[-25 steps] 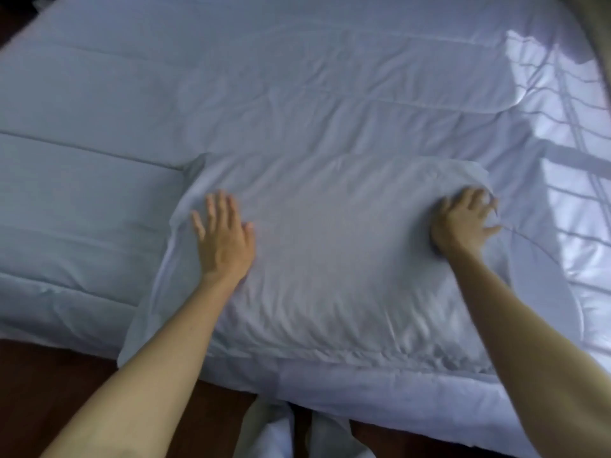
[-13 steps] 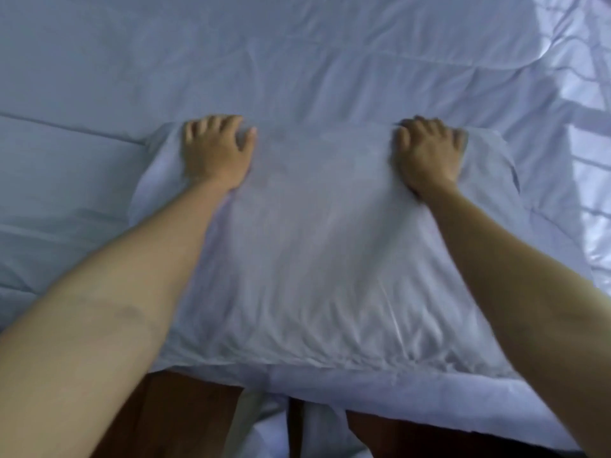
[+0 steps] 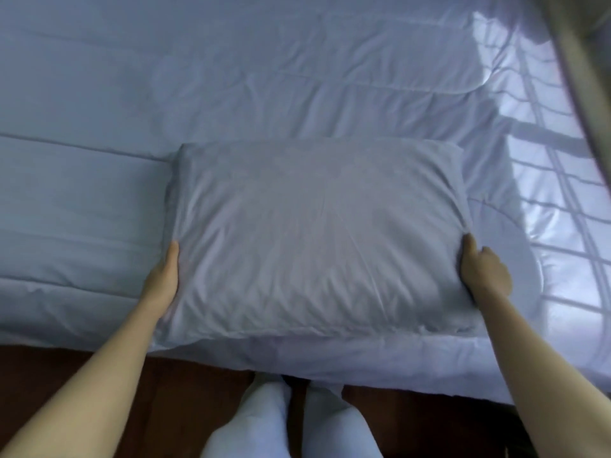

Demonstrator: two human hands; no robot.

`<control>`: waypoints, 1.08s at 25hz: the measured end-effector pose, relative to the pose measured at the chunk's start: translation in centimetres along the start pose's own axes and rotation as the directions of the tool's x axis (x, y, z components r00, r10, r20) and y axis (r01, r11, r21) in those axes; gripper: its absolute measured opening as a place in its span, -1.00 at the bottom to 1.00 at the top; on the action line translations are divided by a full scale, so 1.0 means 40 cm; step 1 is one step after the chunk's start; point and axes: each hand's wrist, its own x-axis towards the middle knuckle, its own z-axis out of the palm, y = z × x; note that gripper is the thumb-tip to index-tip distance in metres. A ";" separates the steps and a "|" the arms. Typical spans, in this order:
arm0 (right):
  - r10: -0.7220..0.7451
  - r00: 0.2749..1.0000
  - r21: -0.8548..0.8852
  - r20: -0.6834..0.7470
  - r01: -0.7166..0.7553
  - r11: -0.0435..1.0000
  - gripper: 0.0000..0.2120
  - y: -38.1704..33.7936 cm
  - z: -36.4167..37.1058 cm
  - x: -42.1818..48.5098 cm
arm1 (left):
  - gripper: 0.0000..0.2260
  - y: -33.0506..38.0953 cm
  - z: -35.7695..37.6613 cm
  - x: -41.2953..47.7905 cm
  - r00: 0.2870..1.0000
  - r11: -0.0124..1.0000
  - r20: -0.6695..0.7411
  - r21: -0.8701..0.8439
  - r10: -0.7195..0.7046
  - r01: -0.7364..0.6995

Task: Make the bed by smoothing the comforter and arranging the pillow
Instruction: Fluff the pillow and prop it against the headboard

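Note:
A white pillow (image 3: 314, 239) lies on the pale quilted comforter (image 3: 231, 77), close to the bed's near edge. My left hand (image 3: 163, 282) holds the pillow's left side, fingers tucked under it and thumb along its edge. My right hand (image 3: 482, 272) grips the pillow's right side, thumb on top and fingers curled around the edge. The pillow's near part looks slightly raised off the comforter.
Dark wooden floor (image 3: 205, 401) runs below the bed's near edge. My two feet in white socks (image 3: 291, 428) stand there. Sunlight with a window-grid shadow (image 3: 555, 193) falls on the comforter's right side. A curtain or frame (image 3: 588, 61) is at the upper right.
Both hands left the pillow's far top corners, where they pressed flat, and came back to its left and right sides. They now grip the pillow, which looks plumper and squarer.

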 end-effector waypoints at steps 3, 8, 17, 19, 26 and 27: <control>0.050 0.986 -0.019 -0.159 -0.053 0.998 -0.34 0.043 0.027 -0.072 | -0.17 -0.052 0.001 -0.053 0.994 0.972 0.066 -0.216 -0.083 0.095; -0.754 0.653 -0.191 -0.066 0.734 0.652 -0.43 -0.178 0.186 -0.376 | -0.41 -0.036 0.003 -0.102 0.993 0.999 -0.119 -0.047 0.007 -0.013; -0.930 0.307 -0.309 0.201 0.921 0.237 -0.51 -0.200 0.304 -0.470 | -0.48 -0.028 0.055 -0.162 0.780 0.662 -0.083 0.589 0.620 -0.463; -0.871 0.454 -0.352 0.185 0.859 0.372 -0.48 -0.089 0.197 -0.332 | -0.44 -0.009 0.101 -0.192 0.879 0.666 0.022 0.644 0.477 -0.377; -0.544 0.832 -0.147 0.109 0.555 0.819 -0.53 0.089 -0.009 -0.026 | -0.38 0.012 0.113 -0.193 0.968 0.843 -0.075 0.510 0.240 -0.169; -0.480 0.862 -0.033 0.164 0.491 0.871 -0.51 0.093 -0.020 0.017 | -0.35 0.017 0.118 -0.192 0.968 0.871 -0.118 0.470 0.222 -0.143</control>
